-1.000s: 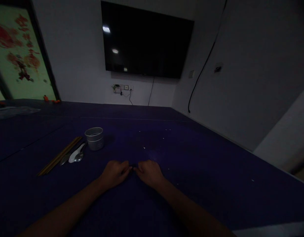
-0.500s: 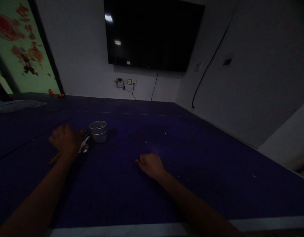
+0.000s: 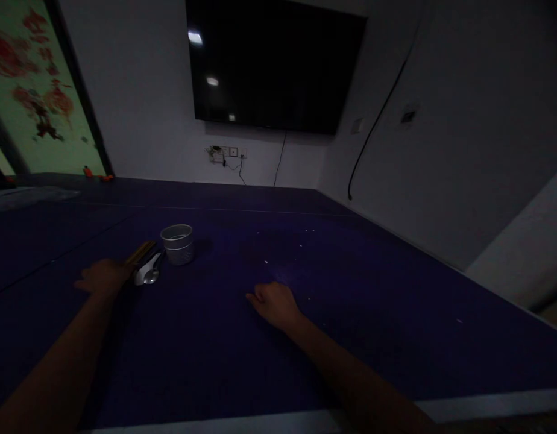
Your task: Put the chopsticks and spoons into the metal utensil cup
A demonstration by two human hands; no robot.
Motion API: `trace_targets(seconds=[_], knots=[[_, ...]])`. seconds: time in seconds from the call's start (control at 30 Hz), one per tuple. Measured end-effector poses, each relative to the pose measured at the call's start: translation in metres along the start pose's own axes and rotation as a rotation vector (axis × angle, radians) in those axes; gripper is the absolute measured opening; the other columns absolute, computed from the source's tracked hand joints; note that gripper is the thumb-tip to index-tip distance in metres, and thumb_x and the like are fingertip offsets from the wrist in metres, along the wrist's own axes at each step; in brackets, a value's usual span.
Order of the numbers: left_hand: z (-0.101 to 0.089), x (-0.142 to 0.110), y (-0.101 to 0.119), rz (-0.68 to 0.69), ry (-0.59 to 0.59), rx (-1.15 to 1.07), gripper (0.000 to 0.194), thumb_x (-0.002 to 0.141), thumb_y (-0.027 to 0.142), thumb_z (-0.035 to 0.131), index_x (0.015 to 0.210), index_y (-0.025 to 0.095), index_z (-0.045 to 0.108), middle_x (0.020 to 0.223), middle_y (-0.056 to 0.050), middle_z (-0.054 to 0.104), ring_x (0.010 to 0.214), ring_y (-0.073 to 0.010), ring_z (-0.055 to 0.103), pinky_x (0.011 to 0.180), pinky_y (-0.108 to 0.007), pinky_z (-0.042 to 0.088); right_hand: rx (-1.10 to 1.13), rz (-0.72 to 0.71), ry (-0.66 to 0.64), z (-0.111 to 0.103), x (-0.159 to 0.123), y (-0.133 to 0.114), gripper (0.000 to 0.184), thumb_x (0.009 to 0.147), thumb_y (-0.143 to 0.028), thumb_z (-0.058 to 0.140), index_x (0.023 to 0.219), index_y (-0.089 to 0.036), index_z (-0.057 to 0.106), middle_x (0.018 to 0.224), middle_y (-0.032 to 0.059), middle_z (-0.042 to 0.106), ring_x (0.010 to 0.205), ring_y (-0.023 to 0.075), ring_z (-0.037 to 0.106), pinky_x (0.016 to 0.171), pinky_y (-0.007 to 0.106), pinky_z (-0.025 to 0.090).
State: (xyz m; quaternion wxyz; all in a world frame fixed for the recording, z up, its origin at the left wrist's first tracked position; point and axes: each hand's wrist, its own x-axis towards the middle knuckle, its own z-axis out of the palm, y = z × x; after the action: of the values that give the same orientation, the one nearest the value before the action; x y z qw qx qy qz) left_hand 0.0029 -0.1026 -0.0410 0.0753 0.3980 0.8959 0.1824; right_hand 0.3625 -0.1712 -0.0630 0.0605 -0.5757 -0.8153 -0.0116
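Note:
My left hand [image 3: 100, 277] is low over the near end of a bundle of thin wooden chopsticks [image 3: 141, 252], its fingers curled around them. The chopsticks' near ends are hidden beneath the hand, and their far ends point toward the cup. Just right of them lie shiny metal spoons [image 3: 149, 272], partly overlapping. A grey metal-looking cup [image 3: 178, 246] stands upright behind the spoons. On the table, apart from these things, rests my right hand [image 3: 275, 304], loosely closed with nothing visible in it.
The dark blue tabletop [image 3: 224, 343] carries several small white scraps [image 3: 266, 261] and has a pale front edge. Crumpled clear plastic [image 3: 34, 196] and orange objects [image 3: 97, 175] lie far left. A black cable [image 3: 378, 123] hangs along the right wall; a television [image 3: 273, 66] hangs behind.
My left hand has moved down and to the left onto the near part of the chopsticks, uncovering their far ends and more of the spoons. My right hand has stayed put.

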Motion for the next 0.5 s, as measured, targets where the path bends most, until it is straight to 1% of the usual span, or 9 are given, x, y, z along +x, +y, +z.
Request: trace_targets(seconds=[0.07, 0.1, 0.23, 0.4, 0.43, 0.47, 0.5], knots=[[-0.007, -0.010, 0.006, -0.080, -0.067, 0.045, 0.055, 0.074, 0.048, 0.051, 0.104, 0.002, 0.055, 0.125, -0.027, 0.047, 0.118, -0.0400, 0.038, 0.089, -0.051, 0.031, -0.005, 0.001, 0.005, 0.000, 0.000, 0.000, 0.035, 0.092, -0.042, 0.040, 0.078, -0.020, 0.064, 0.077, 0.0045, 0.068, 0.073, 0.0170, 0.063, 0.055, 0.023, 0.035], [-0.009, -0.013, 0.008, -0.088, -0.082, 0.050, 0.055, 0.075, 0.049, 0.049, 0.106, 0.003, 0.055, 0.126, -0.026, 0.047, 0.119, -0.0393, 0.038, 0.090, -0.050, 0.030, -0.006, -0.001, 0.005, -0.001, -0.001, 0.000, 0.035, 0.092, -0.042, 0.040, 0.078, -0.020, 0.064, 0.077, 0.0045, 0.068, 0.073, 0.0170, 0.063, 0.055, 0.023, 0.035], [-0.011, -0.015, 0.011, -0.116, -0.097, 0.044, 0.056, 0.076, 0.050, 0.047, 0.107, 0.006, 0.055, 0.126, -0.025, 0.049, 0.118, -0.0399, 0.041, 0.088, -0.049, 0.031, -0.002, -0.005, -0.011, -0.001, 0.000, 0.000, 0.036, 0.092, -0.042, 0.039, 0.080, -0.020, 0.064, 0.077, 0.0047, 0.068, 0.072, 0.0164, 0.063, 0.056, 0.023, 0.035], [-0.004, -0.005, 0.008, -0.146, -0.067, 0.047, 0.047, 0.075, 0.041, 0.049, 0.103, 0.004, 0.057, 0.121, -0.025, 0.053, 0.111, -0.0393, 0.047, 0.083, -0.046, 0.034, -0.008, -0.010, 0.000, 0.001, 0.000, 0.001, 0.035, 0.092, -0.042, 0.040, 0.080, -0.019, 0.064, 0.077, 0.0050, 0.068, 0.072, 0.0172, 0.063, 0.056, 0.023, 0.035], [-0.003, -0.002, 0.006, -0.145, -0.058, 0.039, 0.045, 0.074, 0.039, 0.051, 0.099, 0.003, 0.059, 0.118, -0.026, 0.055, 0.110, -0.0403, 0.047, 0.082, -0.047, 0.034, -0.006, -0.009, 0.004, 0.001, 0.000, 0.001, 0.035, 0.092, -0.042, 0.040, 0.079, -0.019, 0.064, 0.077, 0.0050, 0.068, 0.072, 0.0172, 0.063, 0.056, 0.023, 0.035], [-0.001, 0.000, 0.005, -0.094, -0.031, 0.005, 0.041, 0.072, 0.037, 0.052, 0.093, 0.003, 0.060, 0.112, -0.027, 0.057, 0.108, -0.0424, 0.048, 0.081, -0.050, 0.034, -0.002, -0.009, 0.005, 0.001, 0.000, 0.001, 0.035, 0.092, -0.041, 0.040, 0.079, -0.019, 0.063, 0.077, 0.0049, 0.068, 0.072, 0.0171, 0.063, 0.055, 0.023, 0.034], [0.000, 0.003, 0.003, -0.008, 0.004, -0.046, 0.037, 0.071, 0.036, 0.054, 0.086, 0.003, 0.060, 0.105, -0.027, 0.060, 0.106, -0.0446, 0.048, 0.079, -0.054, 0.033, 0.004, -0.009, 0.007, 0.001, 0.000, 0.001, 0.034, 0.092, -0.041, 0.040, 0.079, -0.019, 0.063, 0.077, 0.0048, 0.068, 0.072, 0.0170, 0.063, 0.055, 0.023, 0.034]])
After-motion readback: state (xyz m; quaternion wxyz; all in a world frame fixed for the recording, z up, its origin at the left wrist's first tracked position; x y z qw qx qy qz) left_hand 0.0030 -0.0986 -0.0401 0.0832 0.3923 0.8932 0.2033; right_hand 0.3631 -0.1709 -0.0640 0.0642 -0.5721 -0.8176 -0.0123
